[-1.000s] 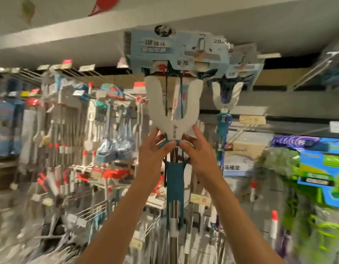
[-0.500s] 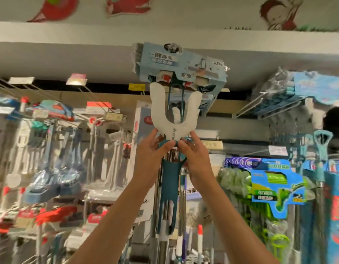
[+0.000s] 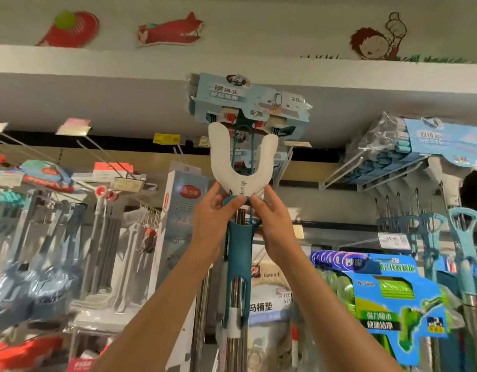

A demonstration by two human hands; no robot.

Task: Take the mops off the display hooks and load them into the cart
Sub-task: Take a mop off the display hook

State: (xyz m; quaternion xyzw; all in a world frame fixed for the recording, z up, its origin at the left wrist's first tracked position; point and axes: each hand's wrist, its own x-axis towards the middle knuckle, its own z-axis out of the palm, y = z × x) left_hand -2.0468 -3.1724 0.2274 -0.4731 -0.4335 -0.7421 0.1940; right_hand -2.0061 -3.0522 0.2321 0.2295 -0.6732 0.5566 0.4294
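Note:
A sponge mop hangs upright in front of me, with a teal handle sleeve, a steel pole and a white U-shaped yoke. Its light-blue packaged head is up near the ceiling beam. My left hand grips the mop just under the yoke from the left. My right hand grips it at the same height from the right. Fingertips of both hands meet on the teal collar. The hook that carries the mop is hidden behind the packaging. No cart is in view.
More mops with teal handles hang at the right, above green-and-blue packaged mop heads. Blue packaged mop heads sit on long hooks at upper right. Brushes and cleaning tools crowd the racks at left.
The view has swung to the right and upward along the display. Both hands have kept their grip under the white yoke, and the mop stays between them.

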